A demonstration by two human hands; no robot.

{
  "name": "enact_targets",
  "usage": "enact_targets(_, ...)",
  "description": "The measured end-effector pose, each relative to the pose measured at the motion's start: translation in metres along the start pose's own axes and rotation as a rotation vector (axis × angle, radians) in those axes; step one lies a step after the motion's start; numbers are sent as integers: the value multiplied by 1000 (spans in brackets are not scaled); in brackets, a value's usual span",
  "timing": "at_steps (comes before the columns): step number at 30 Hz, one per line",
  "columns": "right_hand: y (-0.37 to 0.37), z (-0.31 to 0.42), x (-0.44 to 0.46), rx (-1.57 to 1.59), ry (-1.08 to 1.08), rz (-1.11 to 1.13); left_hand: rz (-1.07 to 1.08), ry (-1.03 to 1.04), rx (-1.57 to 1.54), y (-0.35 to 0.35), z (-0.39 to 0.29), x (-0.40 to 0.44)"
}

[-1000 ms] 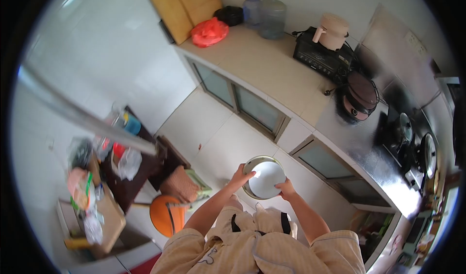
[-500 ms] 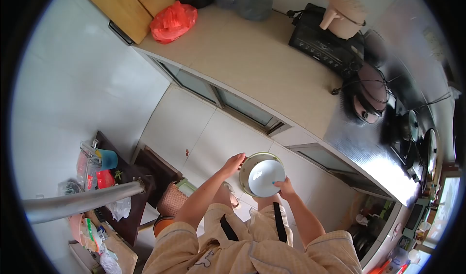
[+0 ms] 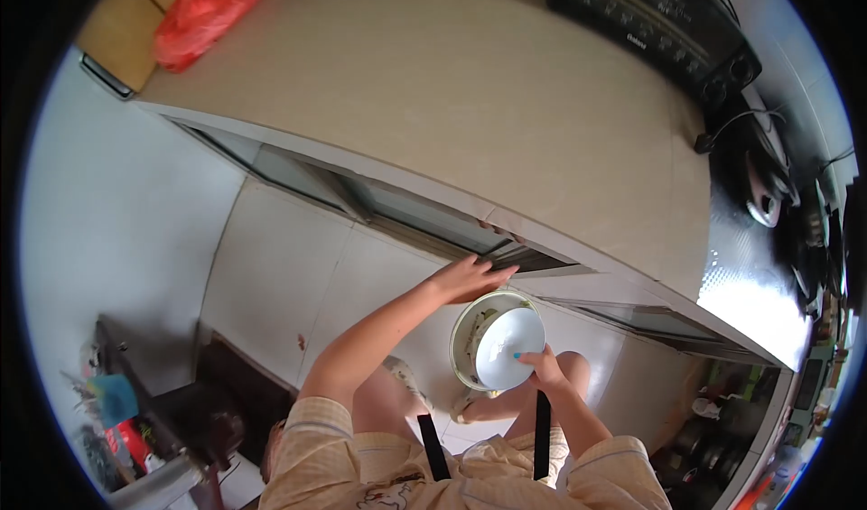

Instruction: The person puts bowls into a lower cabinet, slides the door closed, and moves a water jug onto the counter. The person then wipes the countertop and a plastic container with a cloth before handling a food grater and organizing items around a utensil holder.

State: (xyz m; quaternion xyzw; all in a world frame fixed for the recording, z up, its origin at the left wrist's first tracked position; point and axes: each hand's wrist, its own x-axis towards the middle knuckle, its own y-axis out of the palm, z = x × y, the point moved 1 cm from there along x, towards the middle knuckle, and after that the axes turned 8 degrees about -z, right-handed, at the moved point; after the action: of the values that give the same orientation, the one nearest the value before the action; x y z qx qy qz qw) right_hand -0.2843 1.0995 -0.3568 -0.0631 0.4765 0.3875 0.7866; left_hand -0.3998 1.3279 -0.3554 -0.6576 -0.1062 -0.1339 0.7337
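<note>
My right hand (image 3: 546, 367) grips two nested bowls, its thumb over the inside of the white inner bowl (image 3: 511, 347). The larger outer bowl (image 3: 462, 346) has a pale green rim and a pattern on its inner wall. My left hand (image 3: 471, 278) is off the bowls, fingers stretched out, by the edge of the glass-panelled cabinet door (image 3: 424, 226) under the counter. Whether its fingertips touch the door frame I cannot tell.
Above the cabinet runs a beige countertop (image 3: 433, 104). A red plastic bag (image 3: 208, 18) lies at its far left, and a black appliance with a control panel (image 3: 659, 27) stands at the back right. A dark wooden stool or low table (image 3: 239, 370) is at lower left.
My left hand has let go of the bowls and moved up to the cabinet door. My body has come lower and closer to the counter, the bowls still in my right hand.
</note>
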Motion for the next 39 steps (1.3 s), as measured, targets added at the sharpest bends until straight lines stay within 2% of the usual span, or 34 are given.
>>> enact_targets(1,-2,-4,10,3,-11,-9,-12,9,-1,7,9,16)
enact_targets(3,-3,-11,28,62,-62,-21,-426,127,225,23,22,44)
enact_targets(8,0,-22,53,31,-122,-90,-359,167,309,56,16,60)
enact_targets(10,1,-28,59,152,-91,17,-264,177,349,45,15,60)
enact_targets(12,1,-33,60,165,-67,10,-355,291,425,39,16,68)
enact_targets(16,1,-33,64,102,-103,-43,-381,155,301,39,41,37)
enact_targets(18,5,-29,65,115,-102,-8,-315,83,411,28,55,12)
enact_targets(24,30,-22,84,196,-155,86,-174,-88,470,-3,95,-43)
enact_targets(26,42,-15,86,184,-147,83,-217,-192,567,-1,105,-59)
enact_targets(31,53,-3,98,99,-171,48,-353,-297,626,8,120,-89)
enact_targets(36,59,6,95,39,-219,-10,-375,-466,582,8,115,-97)
enact_targets(38,57,8,100,11,-217,-15,-434,-606,536,9,107,-90)
enact_targets(39,57,7,100,1,-230,-43,-424,-513,560,8,95,-81)
